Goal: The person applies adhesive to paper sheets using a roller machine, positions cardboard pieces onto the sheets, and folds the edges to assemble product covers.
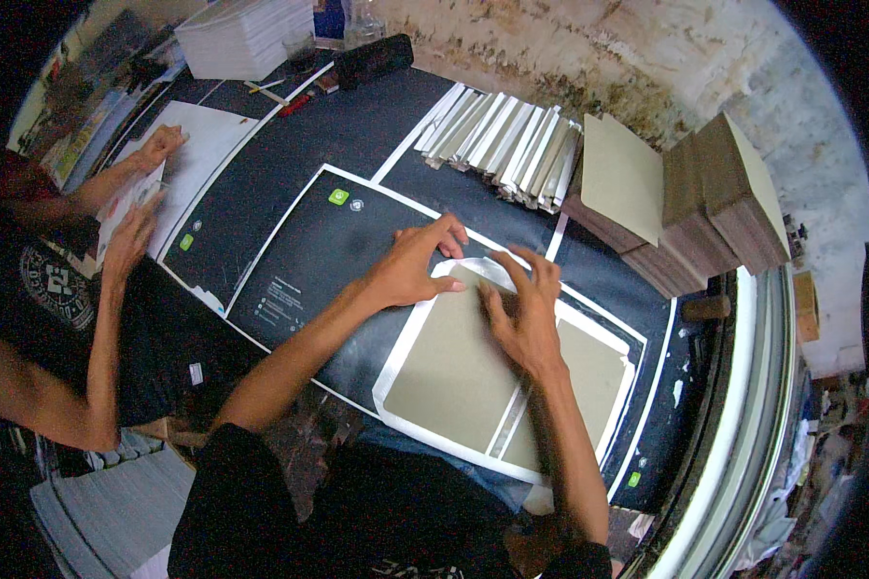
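Note:
A book cover case lies in front of me: two grey boards, a large left board and a right board, with a narrow gap between them, framed by the white margin of a paper wrap. My left hand is at the far edge of the left board, thumb by the white margin and fingers bent beyond it, apart. My right hand reaches over the same board near its far right corner, fingers spread and bent, fingertips close to the far margin. Neither hand visibly grips anything.
Dark printed sheets with white borders cover the table under the case. Beyond lie a row of board strips and stacks of grey boards. At left, another person's hands hold a printed sheet. A paper stack stands far left.

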Motion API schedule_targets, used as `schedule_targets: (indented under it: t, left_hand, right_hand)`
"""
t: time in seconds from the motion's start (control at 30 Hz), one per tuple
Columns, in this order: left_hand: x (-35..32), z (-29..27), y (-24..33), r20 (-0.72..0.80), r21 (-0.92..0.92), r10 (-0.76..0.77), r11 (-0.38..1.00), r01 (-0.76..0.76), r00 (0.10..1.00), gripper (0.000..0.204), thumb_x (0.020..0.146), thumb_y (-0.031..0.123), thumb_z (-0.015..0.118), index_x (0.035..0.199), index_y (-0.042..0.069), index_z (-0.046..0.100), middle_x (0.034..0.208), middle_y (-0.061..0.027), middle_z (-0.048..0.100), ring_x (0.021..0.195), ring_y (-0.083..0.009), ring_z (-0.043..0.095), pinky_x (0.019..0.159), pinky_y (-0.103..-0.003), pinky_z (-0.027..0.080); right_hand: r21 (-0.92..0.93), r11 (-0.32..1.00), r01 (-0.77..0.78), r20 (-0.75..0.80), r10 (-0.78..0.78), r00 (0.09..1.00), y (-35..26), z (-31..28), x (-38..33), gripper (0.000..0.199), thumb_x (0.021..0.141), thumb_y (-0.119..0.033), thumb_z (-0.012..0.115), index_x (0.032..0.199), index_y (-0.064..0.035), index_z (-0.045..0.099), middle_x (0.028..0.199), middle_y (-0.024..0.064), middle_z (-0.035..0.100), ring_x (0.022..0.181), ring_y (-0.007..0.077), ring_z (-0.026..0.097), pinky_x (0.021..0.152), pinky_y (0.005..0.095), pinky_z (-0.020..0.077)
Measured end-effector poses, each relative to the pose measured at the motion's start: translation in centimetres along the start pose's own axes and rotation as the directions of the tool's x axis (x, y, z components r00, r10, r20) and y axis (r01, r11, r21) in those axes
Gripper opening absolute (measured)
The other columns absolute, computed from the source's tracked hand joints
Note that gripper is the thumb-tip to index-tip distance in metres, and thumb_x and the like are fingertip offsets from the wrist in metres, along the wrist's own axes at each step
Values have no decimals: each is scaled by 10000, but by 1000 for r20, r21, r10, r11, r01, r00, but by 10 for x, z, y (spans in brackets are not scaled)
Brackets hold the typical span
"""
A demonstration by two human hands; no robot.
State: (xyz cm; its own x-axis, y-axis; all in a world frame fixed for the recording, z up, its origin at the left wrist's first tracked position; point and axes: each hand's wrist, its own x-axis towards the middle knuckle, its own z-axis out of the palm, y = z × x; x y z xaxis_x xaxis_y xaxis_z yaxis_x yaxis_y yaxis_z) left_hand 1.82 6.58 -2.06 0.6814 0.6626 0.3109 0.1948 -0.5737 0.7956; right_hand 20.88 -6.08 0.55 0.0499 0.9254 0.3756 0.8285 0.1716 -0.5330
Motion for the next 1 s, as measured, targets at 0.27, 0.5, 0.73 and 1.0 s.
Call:
schedule_targets:
  t: [0.27, 0.5, 0.73, 1.0]
  left_hand:
    - [0, -2, -8, -1, 32, 22, 999, -22, 1000, 551, 811, 11, 745, 1289, 33, 472, 1016, -143, 737, 1039, -339, 709, 960, -447, 504]
    - [-2, -5, 2, -18, -50, -24, 998, 23, 1000, 585, 814, 14, 740, 1318, 30, 444, 1012, -137, 736, 1036, -344, 710, 938, -461, 511]
    - [-2, -7, 6, -9, -46, 18, 999, -18, 1000, 615, 833, -19, 711, 1343, 26, 371, 969, -175, 731, 1010, -360, 710, 918, -485, 488]
    - [-13, -4, -2, -32, -36, -13, 999, 12, 999, 725, 845, 8, 732, 1451, 45, 335, 997, -143, 735, 1010, -329, 708, 935, -475, 484]
  right_hand:
    - [-17, 996, 83, 175, -79, 981, 17, 22, 43, 341, 787, -188, 709, 1115, -103, 756, 1379, 184, 565, 1335, 387, 427, 1136, 543, 267]
    - [18, 999, 35, 134, -37, 990, 19, 21, 45, 265, 753, -203, 745, 989, -97, 804, 1345, 151, 607, 1328, 355, 444, 1133, 539, 276]
    - [6, 1000, -28, 163, 27, 986, 21, 19, 49, 253, 756, -183, 748, 988, -102, 807, 1353, 136, 604, 1340, 342, 436, 1150, 539, 273]
    - [-50, 981, 190, 169, -179, 969, 14, 14, 38, 406, 763, -176, 728, 1161, -101, 749, 1390, 146, 565, 1354, 378, 420, 1143, 544, 281]
